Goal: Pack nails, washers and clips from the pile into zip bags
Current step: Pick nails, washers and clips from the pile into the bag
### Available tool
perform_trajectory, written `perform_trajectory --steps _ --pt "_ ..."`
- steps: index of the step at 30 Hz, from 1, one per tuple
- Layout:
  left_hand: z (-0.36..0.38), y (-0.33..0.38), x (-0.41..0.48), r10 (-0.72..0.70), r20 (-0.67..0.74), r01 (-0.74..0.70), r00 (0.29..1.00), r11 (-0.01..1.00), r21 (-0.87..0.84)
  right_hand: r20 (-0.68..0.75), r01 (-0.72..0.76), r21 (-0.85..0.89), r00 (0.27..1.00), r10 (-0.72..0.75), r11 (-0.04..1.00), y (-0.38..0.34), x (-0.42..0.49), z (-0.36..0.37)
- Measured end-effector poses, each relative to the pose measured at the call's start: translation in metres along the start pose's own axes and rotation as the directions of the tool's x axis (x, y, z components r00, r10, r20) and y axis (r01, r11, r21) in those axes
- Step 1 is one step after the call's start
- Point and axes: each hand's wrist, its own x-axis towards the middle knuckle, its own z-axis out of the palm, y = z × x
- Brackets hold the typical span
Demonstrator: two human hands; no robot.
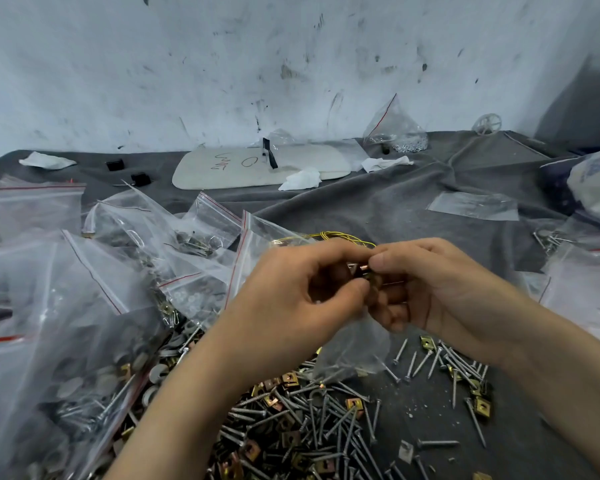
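Both hands meet at the frame's middle above the pile. My left hand (302,289) and my right hand (426,285) pinch the top of a small clear zip bag (354,351) that hangs down between them, with small metal parts at its mouth. Below lies the pile of grey nails (329,420), brass clips (482,405) and flat washers (160,370) on a dark grey cloth. Several filled zip bags (84,306) with red seal lines are heaped at the left.
A coil of yellow wire (340,236) lies just behind my hands. A white board (222,171) with crumpled tissues sits at the back by the stained wall. More bags lie at the right edge (582,271), and one bag of small parts (395,133) stands at the back.
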Motion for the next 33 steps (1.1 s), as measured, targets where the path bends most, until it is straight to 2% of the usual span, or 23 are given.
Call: perform_trajectory --steps 5,8,20,26,33 --pt "-0.0037 -0.0008 -0.0005 -0.082 0.085 0.097 0.993 0.977 -0.19 0.012 -0.028 0.003 1.0 0.028 1.0 -0.0002 -0.0017 0.0005" --pt "-0.0051 -0.0011 -0.0012 -0.1 0.103 0.12 0.99 0.97 -0.212 0.057 -0.024 0.025 0.998 0.023 0.999 0.0 -0.0017 0.0011" --pt "-0.0046 0.0024 -0.0005 -0.074 0.066 0.071 0.995 0.996 0.045 0.109 -0.074 0.069 0.992 0.066 0.995 0.0029 0.0012 0.0011" --pt "-0.0052 0.0019 -0.0005 -0.053 0.063 0.05 0.997 0.998 0.049 0.141 -0.123 0.093 0.984 0.109 0.988 0.0026 0.0025 0.0008" --pt "-0.0013 0.0017 -0.0001 -0.024 0.01 0.024 1.0 0.999 -0.025 0.189 -0.153 0.085 0.973 0.135 0.985 -0.003 0.0031 0.0042"
